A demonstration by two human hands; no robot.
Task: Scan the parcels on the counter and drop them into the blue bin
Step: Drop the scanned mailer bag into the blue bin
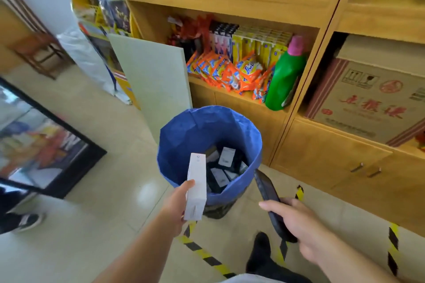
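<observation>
A blue bin (184,135) lined with a blue bag stands on the tiled floor in front of me. Several small parcels (226,156) with white labels lie inside it. My left hand (177,204) grips a long white box (197,186) by its side, holding it over the bin's near left rim. My right hand (296,223) grips a black handheld scanner (269,195), which points toward the bin's right rim. The counter is out of view.
Wooden shelves (271,7) with snack packets, orange sachets, a green bottle (285,76) and a cardboard carton (372,99) stand behind the bin. A white board (151,76) leans at the left. Yellow-black tape (207,257) marks the floor. Another person's shoe (25,221) is at far left.
</observation>
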